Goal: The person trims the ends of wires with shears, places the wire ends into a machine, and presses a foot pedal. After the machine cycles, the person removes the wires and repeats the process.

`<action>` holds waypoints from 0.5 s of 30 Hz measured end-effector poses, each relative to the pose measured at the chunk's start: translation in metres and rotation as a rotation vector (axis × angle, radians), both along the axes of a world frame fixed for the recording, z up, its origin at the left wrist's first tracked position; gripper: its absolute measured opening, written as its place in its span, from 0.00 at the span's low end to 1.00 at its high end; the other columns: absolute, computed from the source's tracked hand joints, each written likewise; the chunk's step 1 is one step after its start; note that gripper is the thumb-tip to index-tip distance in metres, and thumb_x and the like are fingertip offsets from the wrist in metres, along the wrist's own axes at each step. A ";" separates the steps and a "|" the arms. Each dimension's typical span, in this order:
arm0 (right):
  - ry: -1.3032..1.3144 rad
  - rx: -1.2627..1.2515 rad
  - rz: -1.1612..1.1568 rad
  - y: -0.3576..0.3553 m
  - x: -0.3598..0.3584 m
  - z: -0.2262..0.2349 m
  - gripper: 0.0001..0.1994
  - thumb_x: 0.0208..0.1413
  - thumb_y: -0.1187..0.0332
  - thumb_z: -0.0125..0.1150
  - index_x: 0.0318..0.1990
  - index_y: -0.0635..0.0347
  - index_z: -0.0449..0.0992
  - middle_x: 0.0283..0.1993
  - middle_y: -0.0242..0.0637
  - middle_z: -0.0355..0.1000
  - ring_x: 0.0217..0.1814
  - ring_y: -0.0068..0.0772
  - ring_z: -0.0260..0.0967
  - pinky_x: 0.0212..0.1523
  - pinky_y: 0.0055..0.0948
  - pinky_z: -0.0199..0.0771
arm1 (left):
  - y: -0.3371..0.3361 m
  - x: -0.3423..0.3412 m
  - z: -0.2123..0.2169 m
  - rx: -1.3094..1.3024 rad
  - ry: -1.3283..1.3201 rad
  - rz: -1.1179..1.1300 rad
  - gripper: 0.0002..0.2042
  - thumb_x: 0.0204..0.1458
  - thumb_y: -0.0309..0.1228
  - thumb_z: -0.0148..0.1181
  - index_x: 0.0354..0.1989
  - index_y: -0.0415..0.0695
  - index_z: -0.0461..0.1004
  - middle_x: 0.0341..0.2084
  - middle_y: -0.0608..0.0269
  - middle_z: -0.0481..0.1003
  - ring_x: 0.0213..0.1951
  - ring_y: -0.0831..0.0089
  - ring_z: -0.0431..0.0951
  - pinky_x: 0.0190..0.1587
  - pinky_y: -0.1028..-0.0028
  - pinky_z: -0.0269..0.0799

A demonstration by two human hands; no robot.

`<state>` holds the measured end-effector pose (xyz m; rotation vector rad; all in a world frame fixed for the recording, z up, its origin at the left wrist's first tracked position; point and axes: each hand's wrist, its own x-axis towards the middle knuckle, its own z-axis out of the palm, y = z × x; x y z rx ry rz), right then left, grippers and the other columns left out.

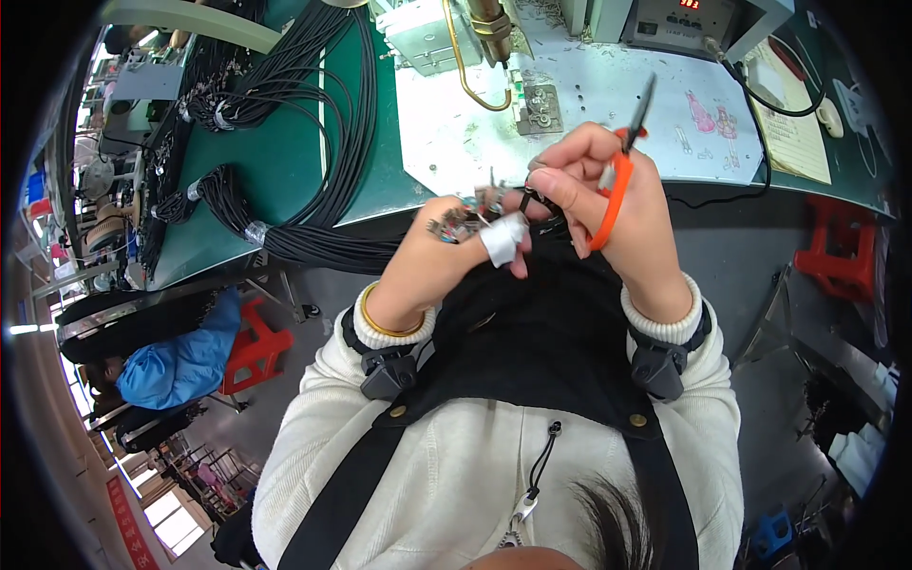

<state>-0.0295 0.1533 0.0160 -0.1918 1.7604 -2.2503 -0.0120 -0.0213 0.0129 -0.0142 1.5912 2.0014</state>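
Observation:
My left hand [423, 252] is closed around a bunch of wire ends [456, 223], with several coloured strands and metal tips sticking out. White tape [503, 238] is wrapped about its thumb. Close beside it, my right hand [641, 223] pinches black cable [543, 204] between thumb and fingers. A pair of scissors with an orange handle [613, 204] hangs in that same hand, its dark blade [644, 104] pointing up and away. Both hands are just off the table's near edge, above my black apron [532, 342]. The exact spot where the fingers meet the cable is partly hidden.
Coiled bundles of black cable [332, 242] cover the green table [285, 195] on the left. Ahead, a machine with a brass-coloured rod [490, 28] stands over a small metal fixture [541, 109]. A control box [679, 38] and a notepad [793, 142] lie right; red stools [841, 247] stand beyond.

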 end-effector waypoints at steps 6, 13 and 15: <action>0.179 0.069 -0.064 -0.003 0.005 -0.013 0.07 0.48 0.74 0.55 0.34 0.66 0.68 0.23 0.33 0.69 0.14 0.13 0.60 0.11 0.13 0.53 | 0.005 -0.008 0.001 0.042 0.128 0.042 0.09 0.48 0.23 0.51 0.38 0.35 0.67 0.25 0.57 0.71 0.22 0.76 0.71 0.24 0.81 0.66; 1.270 0.765 -0.389 0.006 0.001 -0.019 0.08 0.42 0.78 0.57 0.34 0.61 0.72 0.31 0.39 0.73 0.16 0.20 0.65 0.14 0.13 0.56 | 0.003 -0.010 0.007 0.180 -0.023 0.101 0.09 0.47 0.22 0.50 0.37 0.36 0.67 0.23 0.58 0.71 0.19 0.76 0.69 0.20 0.81 0.64; 1.246 0.790 -0.385 0.004 0.005 -0.021 0.10 0.40 0.79 0.58 0.33 0.60 0.73 0.33 0.39 0.73 0.17 0.22 0.66 0.14 0.14 0.58 | 0.001 -0.010 0.007 0.133 -0.028 0.096 0.09 0.45 0.21 0.52 0.37 0.36 0.68 0.22 0.60 0.71 0.19 0.77 0.69 0.21 0.82 0.64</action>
